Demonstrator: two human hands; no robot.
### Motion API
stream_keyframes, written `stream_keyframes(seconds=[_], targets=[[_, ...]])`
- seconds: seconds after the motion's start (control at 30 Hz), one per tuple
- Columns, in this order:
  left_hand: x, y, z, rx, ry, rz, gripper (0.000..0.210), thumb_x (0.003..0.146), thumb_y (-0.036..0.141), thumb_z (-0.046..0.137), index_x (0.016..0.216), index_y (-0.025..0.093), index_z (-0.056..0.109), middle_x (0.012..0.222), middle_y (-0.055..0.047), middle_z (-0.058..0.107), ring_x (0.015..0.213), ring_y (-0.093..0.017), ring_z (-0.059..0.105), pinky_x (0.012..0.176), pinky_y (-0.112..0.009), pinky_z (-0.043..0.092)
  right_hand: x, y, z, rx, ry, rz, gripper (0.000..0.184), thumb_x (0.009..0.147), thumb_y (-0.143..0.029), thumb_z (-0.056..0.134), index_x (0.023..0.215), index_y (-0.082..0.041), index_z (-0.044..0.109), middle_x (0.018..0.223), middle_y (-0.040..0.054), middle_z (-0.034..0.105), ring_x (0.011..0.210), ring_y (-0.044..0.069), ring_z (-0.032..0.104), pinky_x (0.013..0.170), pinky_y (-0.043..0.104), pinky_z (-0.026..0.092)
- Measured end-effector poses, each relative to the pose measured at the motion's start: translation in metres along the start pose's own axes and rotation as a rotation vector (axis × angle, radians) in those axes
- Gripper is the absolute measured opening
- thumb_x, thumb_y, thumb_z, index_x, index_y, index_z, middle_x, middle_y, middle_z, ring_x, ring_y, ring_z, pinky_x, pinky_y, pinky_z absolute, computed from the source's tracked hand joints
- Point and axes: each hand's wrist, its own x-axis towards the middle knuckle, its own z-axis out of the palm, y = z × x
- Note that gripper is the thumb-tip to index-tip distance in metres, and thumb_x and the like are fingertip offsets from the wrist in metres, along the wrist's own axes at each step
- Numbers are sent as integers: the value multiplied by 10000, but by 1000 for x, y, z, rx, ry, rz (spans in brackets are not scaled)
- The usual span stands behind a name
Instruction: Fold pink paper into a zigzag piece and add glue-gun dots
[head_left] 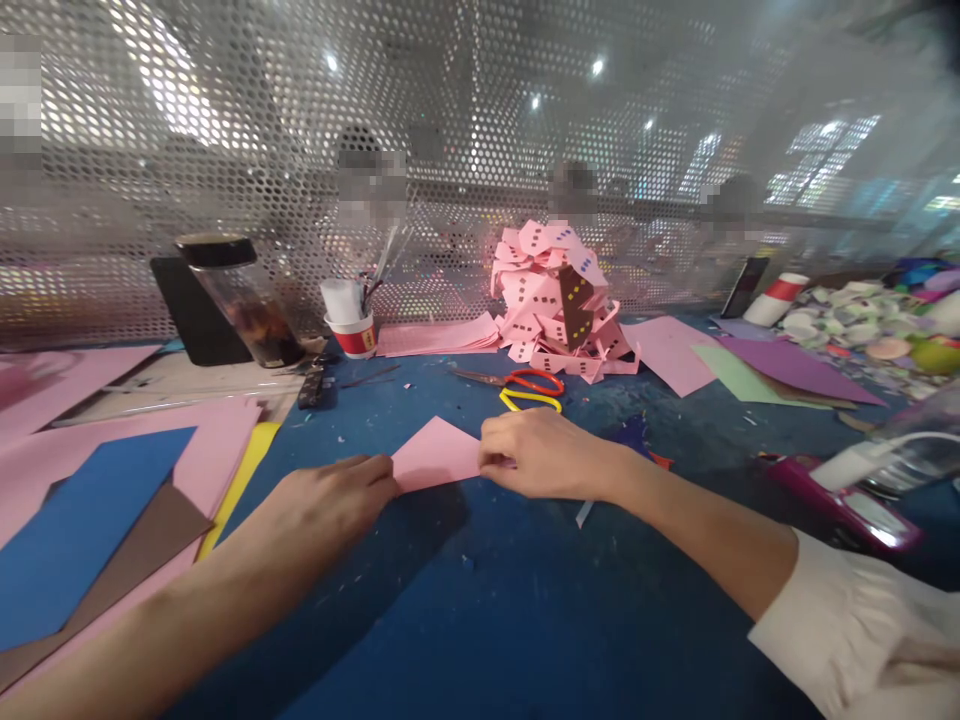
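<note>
A small piece of pink paper (436,458) with a pointed top edge is stretched between my two hands, over the blue table (450,620). My left hand (352,485) pinches its left corner, fingers closed. At the right corner my right hand (529,452) grips the paper, fingertips curled around it. Just behind my right hand lie scissors (532,388) with one red and one yellow handle loop. Beyond them a heap of folded pink paper pieces (536,290) with dark square marks is piled against the perforated metal screen.
Pink, blue (97,520) and brown sheets lie at left. A jar with a black lid (240,300) and a paper cup (352,335) stand behind. Right are purple sheets (795,365), a magenta device (840,505) and piled scraps (847,315). A perforated metal screen (450,120) closes the back.
</note>
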Motion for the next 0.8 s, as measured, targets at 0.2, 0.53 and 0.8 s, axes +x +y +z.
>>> stream_keyframes(seconds=[0.2,0.53,0.8], targets=[[14,8,-6,-240,19,-204,187,904,235,419,887,217,605,911,-44,642,833,-221,615,709,-325,437,6,0,27,191,107,212,46,813,-178,579,837,-185,618,835,-1,643,723,109,550,645,231,360],[17,0,-4,-455,-79,-447,200,855,352,498,915,227,643,900,-27,671,804,-221,604,699,-311,402,5,4,23,261,41,212,198,762,-81,523,869,-197,644,870,3,654,746,109,555,665,228,363],[18,-16,-13,-489,-176,-445,199,808,314,529,883,219,686,786,2,684,756,-205,609,697,-288,389,3,7,13,263,-26,259,213,774,-77,527,861,-210,669,873,-11,678,743,106,570,636,231,338]])
